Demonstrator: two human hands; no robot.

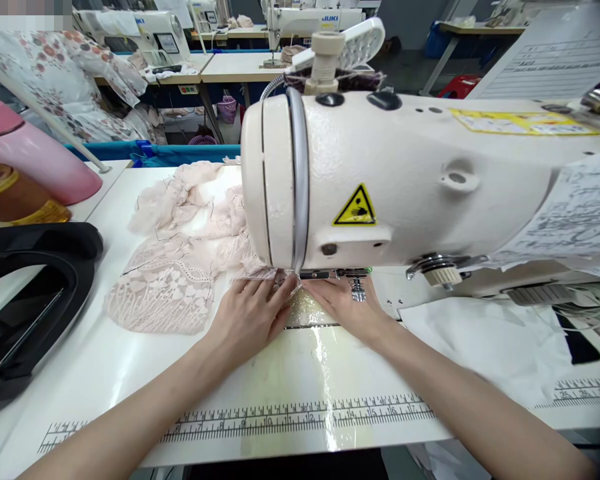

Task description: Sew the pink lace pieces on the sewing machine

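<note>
Pale pink lace fabric (163,287) lies bunched and spread on the table, left of the sewing machine (380,167), and runs in under its head. At its near edge, my left hand (250,310) has its fingers bent down onto the lace, thumb and forefinger closed on it beside the needle area. From the right, my right hand (350,303) reaches in under the head, its fingertips drawn together at the same lace edge. The presser foot parts and the machine head hide some of its fingers. The needle itself is too small to make out.
A ruler scale (300,417) runs along the table's front. White cloth (485,340) lies at right. A black frame-like object (40,293), a pink bottle (45,153) and an amber jar (20,197) stand at left. A person in floral clothing (75,80) is behind.
</note>
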